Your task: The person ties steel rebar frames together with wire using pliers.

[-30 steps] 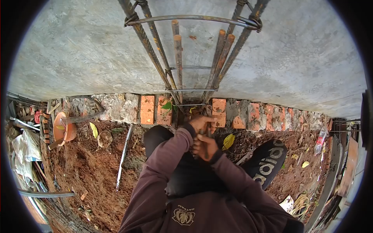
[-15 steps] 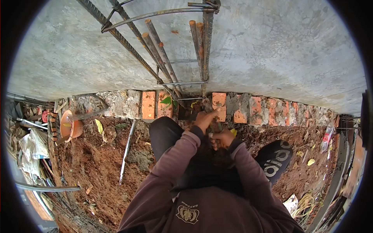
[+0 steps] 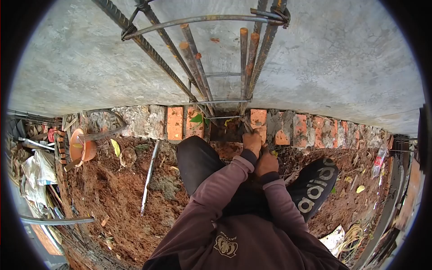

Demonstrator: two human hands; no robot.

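Note:
My left hand (image 3: 253,142) is closed around a dark, narrow bar-like tool (image 3: 246,125); its exact kind cannot be made out. Just behind and to the right, my right hand (image 3: 267,162) is also closed, apparently on the same tool, whose lower part my hands hide. The tool's far end points into the gap in the brick row, beside an orange brick (image 3: 258,117). Inside this gap is a dark soil hollow (image 3: 225,132), where the upright rebar frame (image 3: 198,101) comes down. A green leaf (image 3: 196,118) lies on the bricks left of it.
A grey plastered wall (image 3: 324,58) rises behind the brick row (image 3: 144,121). An orange bowl (image 3: 85,148) sits at left, near a metal strip (image 3: 150,177) on the red soil. Far right are a plastic bottle (image 3: 379,162) and coiled cord (image 3: 352,238).
Both hands have shifted right, and my right hand now sits closer behind the left. The head view has turned slightly, so the rebar appears farther right and lower.

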